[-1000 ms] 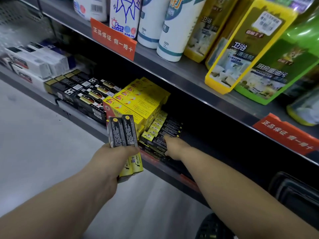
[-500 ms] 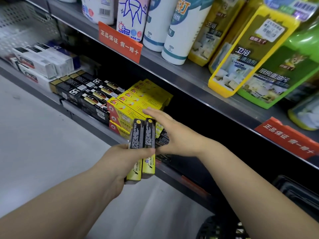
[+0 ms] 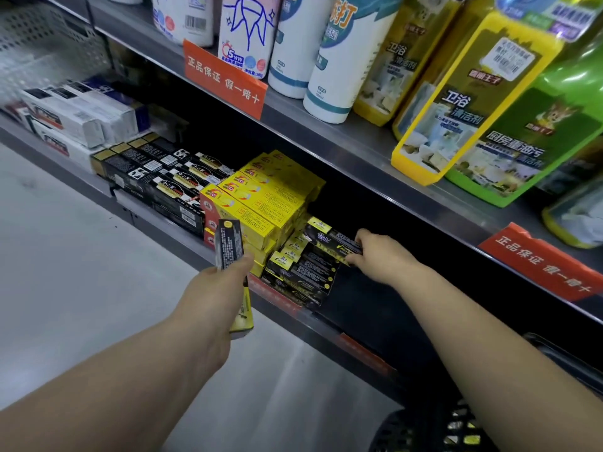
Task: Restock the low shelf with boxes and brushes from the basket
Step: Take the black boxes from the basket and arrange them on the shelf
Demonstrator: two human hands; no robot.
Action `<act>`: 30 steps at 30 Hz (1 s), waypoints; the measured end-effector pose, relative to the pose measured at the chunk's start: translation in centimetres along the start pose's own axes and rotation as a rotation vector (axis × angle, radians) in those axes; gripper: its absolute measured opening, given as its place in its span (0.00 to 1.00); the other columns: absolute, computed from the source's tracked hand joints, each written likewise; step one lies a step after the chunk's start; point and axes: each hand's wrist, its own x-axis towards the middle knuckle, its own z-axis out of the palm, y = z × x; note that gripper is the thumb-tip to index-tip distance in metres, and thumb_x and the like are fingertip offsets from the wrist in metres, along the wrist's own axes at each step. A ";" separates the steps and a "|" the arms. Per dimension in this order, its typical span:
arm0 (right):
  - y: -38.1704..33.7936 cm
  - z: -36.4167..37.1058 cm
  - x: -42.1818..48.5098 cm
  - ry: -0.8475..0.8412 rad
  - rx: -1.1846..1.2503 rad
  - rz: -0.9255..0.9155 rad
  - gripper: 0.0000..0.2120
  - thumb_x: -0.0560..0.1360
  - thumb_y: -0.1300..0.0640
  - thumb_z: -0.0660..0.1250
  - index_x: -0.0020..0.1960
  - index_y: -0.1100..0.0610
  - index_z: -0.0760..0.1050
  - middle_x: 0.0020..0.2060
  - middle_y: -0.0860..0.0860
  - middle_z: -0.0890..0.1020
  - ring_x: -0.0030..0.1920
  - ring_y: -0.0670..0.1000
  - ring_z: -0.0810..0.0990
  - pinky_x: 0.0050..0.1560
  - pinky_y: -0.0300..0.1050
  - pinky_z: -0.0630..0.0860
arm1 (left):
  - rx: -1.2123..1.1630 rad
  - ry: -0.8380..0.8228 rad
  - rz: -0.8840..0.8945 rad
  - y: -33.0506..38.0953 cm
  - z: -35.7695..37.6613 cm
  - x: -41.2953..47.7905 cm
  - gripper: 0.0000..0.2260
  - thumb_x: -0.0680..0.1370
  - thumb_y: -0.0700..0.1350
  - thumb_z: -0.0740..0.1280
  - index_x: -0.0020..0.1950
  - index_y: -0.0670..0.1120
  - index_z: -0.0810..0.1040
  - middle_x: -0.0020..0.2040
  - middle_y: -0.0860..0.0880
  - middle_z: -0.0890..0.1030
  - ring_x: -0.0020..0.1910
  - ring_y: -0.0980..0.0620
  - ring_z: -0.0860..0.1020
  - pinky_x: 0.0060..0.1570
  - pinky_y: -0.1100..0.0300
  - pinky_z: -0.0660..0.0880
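Observation:
My left hand [image 3: 213, 295] grips one long black-and-yellow box [image 3: 230, 246] upright in front of the low shelf [image 3: 326, 324]. My right hand [image 3: 378, 256] holds a second black-and-yellow box [image 3: 329, 238] by its end, laying it on the stack of like boxes [image 3: 300, 275] on the shelf. That stack sits just right of the yellow boxes [image 3: 257, 203]. The black basket [image 3: 421, 432] shows at the bottom right, partly hidden by my right arm, with yellow items inside.
Black boxes [image 3: 156, 177] and white boxes [image 3: 71, 119] fill the low shelf to the left. The upper shelf [image 3: 326, 128] carries white bottles [image 3: 339, 60] and yellow and green cleaner bottles [image 3: 456, 102]. Orange tags [image 3: 225, 79] hang on its edge. Dark shelf space lies right of the stack.
My right hand took one of the two boxes from my left hand and moved it right onto the shelf stack. My left hand now holds a single box.

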 end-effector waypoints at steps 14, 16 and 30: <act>-2.4 5.5 2.0 -0.388 0.097 -0.089 0.35 0.77 0.47 0.64 0.76 0.55 0.50 0.75 0.57 0.57 0.73 0.58 0.61 0.70 0.52 0.64 | 0.004 -0.059 0.049 -0.9 0.6 0.7 0.18 0.74 0.53 0.70 0.58 0.45 0.72 0.40 0.43 0.75 0.38 0.46 0.72 0.39 0.55 0.72; -2.6 5.5 1.8 -0.389 0.079 -0.098 0.36 0.76 0.52 0.66 0.76 0.55 0.49 0.75 0.58 0.57 0.72 0.59 0.62 0.68 0.51 0.66 | 0.014 -0.080 0.037 -0.8 0.8 0.5 0.14 0.73 0.53 0.70 0.48 0.45 0.72 0.40 0.42 0.74 0.38 0.45 0.72 0.41 0.53 0.72; -2.7 5.0 1.2 -0.378 0.053 -0.120 0.37 0.76 0.52 0.67 0.76 0.54 0.49 0.75 0.56 0.56 0.72 0.59 0.63 0.67 0.52 0.67 | -0.029 -0.089 0.022 -0.6 0.9 0.2 0.21 0.71 0.54 0.72 0.59 0.45 0.73 0.45 0.44 0.77 0.39 0.48 0.74 0.36 0.57 0.72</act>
